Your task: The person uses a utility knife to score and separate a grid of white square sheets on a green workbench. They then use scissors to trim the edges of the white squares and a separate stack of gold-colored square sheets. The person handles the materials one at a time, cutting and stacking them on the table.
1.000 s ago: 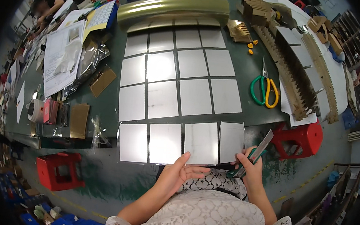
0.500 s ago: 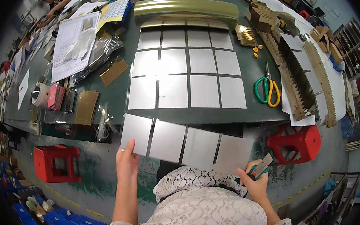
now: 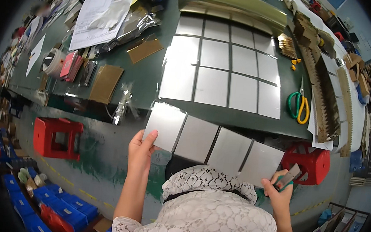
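Observation:
A strip of several square silver-grey panels (image 3: pixel 231 148), set in a row with dark gaps between, hangs in front of me just off the table's near edge. My left hand (image 3: pixel 139 159) pinches its left end, thumb on top. At the lower right corner, my right hand (image 3: pixel 280 194) grips a utility knife (image 3: pixel 293 173) with a green handle, its blade pointing up and away. The right thumb rests on the strip's corner. Beyond it, on the table, lies a larger sheet of similar panels (image 3: pixel 212 84) in rows, running back to a gold-green film roll (image 3: pixel 233 5).
Scissors (image 3: pixel 303 113) with one green and one yellow handle lie right of the sheet. Toothed metallic strips (image 3: pixel 324 96) stand farther right. Brown plates (image 3: pixel 106 83), papers (image 3: pixel 98 22) and plastic bags crowd the left. Red stools (image 3: pixel 57 138) stand below the table on both sides.
My view has turned left, so the table appears farther right and higher. The strip now slopes down more to the right. Both hands keep hold of it, the knife still in the right.

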The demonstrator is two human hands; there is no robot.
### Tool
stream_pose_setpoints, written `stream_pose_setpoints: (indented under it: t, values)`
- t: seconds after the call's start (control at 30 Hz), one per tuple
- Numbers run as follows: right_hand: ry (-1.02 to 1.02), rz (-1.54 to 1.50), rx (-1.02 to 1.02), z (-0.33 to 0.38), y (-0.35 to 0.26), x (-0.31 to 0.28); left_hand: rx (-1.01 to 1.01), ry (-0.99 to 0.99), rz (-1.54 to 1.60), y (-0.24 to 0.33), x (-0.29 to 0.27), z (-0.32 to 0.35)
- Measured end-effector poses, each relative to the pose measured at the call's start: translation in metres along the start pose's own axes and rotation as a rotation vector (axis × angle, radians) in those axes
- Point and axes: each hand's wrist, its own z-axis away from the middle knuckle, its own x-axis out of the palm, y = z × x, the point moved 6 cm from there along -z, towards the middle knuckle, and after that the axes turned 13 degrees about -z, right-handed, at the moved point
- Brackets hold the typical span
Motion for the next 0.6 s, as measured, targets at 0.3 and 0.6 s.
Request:
stream_pose_setpoints:
  t: [0.3,0.6]
  values:
    - [-0.067,0.018,0.065,0.014,0.0,0.0,-0.072,-0.114,-0.063,0.0,-0.005,0.013]
    - [-0.151,0.204,-0.042,0.009,-0.01,0.004,-0.176,-0.216,-0.042,-0.019,-0.037,0.046]
